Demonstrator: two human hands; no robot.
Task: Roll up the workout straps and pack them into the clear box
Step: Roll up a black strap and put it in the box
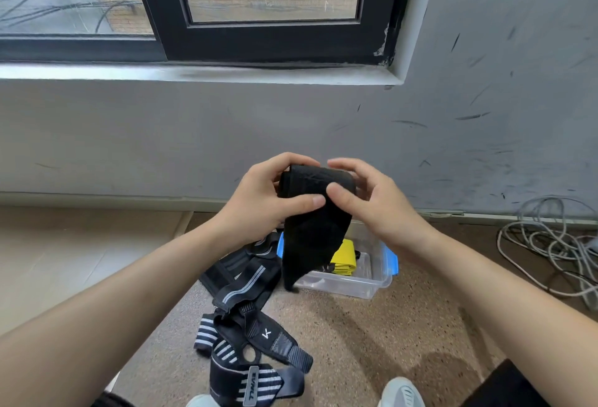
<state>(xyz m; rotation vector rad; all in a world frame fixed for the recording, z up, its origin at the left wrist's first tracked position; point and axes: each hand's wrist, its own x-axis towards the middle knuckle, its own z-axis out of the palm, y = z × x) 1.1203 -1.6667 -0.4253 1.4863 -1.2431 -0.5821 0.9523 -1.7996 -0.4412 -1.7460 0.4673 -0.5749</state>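
Rolling the wide black fabric strap (315,231), held above the clear plastic box (356,287) by the floor's far edge: my left hand (259,202) grips the coil and my right hand (375,209) pinches its other end. I'd wind tight, edges aligned (tail dangles loose).

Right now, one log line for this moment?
left hand: grips black strap; right hand: pinches it; box: yellow strap inside; floor: striped straps loose

loose straps (249,335) lie on the floor (372,342) left of the box (372,280), cables (556,251) right.
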